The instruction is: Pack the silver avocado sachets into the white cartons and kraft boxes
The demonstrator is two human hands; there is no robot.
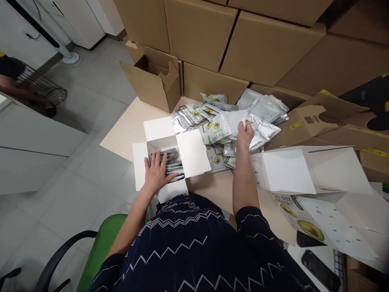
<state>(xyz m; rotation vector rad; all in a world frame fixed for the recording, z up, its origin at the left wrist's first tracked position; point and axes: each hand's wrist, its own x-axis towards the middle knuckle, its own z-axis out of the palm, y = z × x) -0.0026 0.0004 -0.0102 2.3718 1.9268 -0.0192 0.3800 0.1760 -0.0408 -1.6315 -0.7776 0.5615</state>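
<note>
An open white carton (161, 142) stands at the table's front with its flaps spread outward. Several thin pouches (175, 166) are packed in a row inside it. My left hand (156, 172) rests over the near left part of the carton, fingers spread and touching the pouches, holding nothing. To the right, my right hand (244, 136) pinches the edge of a white and silver pouch (235, 121). That pouch lies over a loose pile of pouches (217, 160) printed with avocados and "Super Meal". The palm and thumb of my right hand are partly hidden.
Stacked brown cardboard boxes (200, 32) wall off the back. A small open brown box (154, 81) stands at the back left. More open white cartons (288, 170) and a phone (320, 267) are on the right. Another person's arm (24, 91) shows at far left, near a green chair (103, 243).
</note>
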